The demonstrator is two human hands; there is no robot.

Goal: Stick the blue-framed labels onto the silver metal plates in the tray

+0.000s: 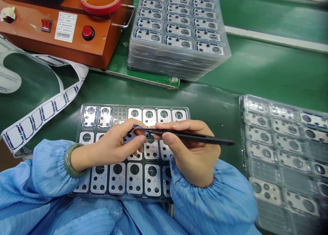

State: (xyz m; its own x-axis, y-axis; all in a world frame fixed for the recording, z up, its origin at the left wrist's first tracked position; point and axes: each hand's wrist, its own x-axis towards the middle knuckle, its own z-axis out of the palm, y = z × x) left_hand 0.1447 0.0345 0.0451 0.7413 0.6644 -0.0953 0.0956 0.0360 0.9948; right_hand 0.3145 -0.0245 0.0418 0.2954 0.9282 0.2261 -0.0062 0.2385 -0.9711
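My left hand [118, 142] pinches a small metal plate [129, 137] with holes and blue edging, partly hidden by the fingers. My right hand [194, 149] holds black tweezers [205, 137] like a pen, their tips at the blue edge of the plate. Both hands are above a clear tray [135, 106] with rows of silver plates, each with one large hole and smaller ones. In the tray's far row, one pocket [119, 116] is bare. Two plates [90, 117] at that row's left end show blue edging.
At the back stands a tall stack of filled trays [179, 60]. An orange machine [84, 52] with a roll of tape [100, 1] on top is at the back left. A curling strip of blue-outlined adhesive pieces [47, 110] lies in front. Another part-filled tray [284, 163] lies right.
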